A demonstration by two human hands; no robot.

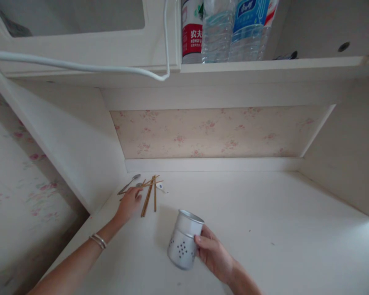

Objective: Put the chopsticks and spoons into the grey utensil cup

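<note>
My right hand [213, 252] grips a silver metal utensil holder [184, 241] with punched holes, round its right side. The holder is tilted above the white surface, its rim up. Farther back on the left, my left hand [130, 203] reaches into a loose group of utensils, fingers curled at the near ends of thin wooden chopsticks [150, 182]. More chopsticks [147, 201] lie just right of these fingers. A metal spoon [132, 179] rests behind the hand, and a second spoon [138, 184] is partly covered. Beside the crossed chopsticks lies a small white spoon-like piece [160, 186] with a blue mark.
The white countertop [249, 213] sits in a recess between side panels, with floral wallpaper [209, 133] behind. Above, an open shelf [264, 65] holds several plastic bottles [218, 32]. A white cable [80, 65] hangs across the upper left cabinet door.
</note>
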